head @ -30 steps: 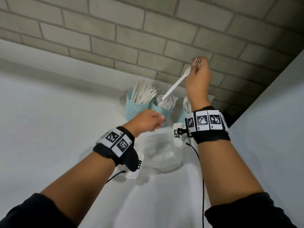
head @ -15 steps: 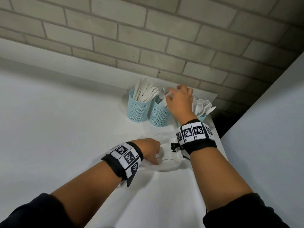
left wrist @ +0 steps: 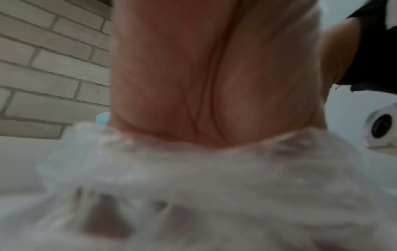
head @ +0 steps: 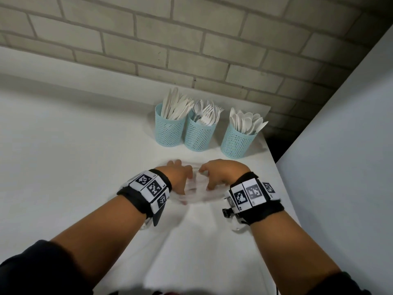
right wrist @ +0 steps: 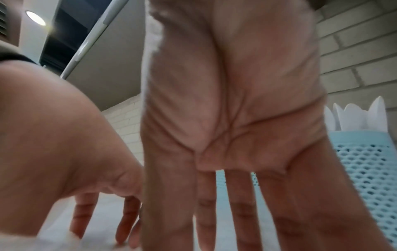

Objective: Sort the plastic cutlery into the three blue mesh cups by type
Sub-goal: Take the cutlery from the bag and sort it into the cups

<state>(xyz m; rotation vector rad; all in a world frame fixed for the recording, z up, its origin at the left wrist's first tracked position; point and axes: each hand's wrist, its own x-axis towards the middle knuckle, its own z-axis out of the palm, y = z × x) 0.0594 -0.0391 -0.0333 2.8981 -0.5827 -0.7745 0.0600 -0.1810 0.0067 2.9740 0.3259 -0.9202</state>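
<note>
Clear thin plastic, a crinkly bag (head: 196, 191), lies on the white bench (head: 63, 167) between the two hands. It sits close to the person, and the three blue mesh cups stand farther back, by the brick wall (head: 191, 39).

The left hand (head: 180, 177) is on the bag's left side. Its fingers look spread and pointing down, with the bag pressed under the palm. I cannot tell if it pinches the bag. The right hand (head: 221, 174) is on the bag's right side, fingers straight and spread, tips touching the bench and the bag. Both hands are equally near.

All the cutlery I can see is already in cups. The knife cup (head: 169, 129) is on the left, the fork cup (head: 198, 135) touches it, and the spoon cup (head: 236, 142) stands a little apart on the right. One spoon seems to be in with the forks.

I cannot see any cutlery inside the bag; it is too blurry. My guess is the sorting is nearly done, and the hands are checking or gathering up the bag.
</note>
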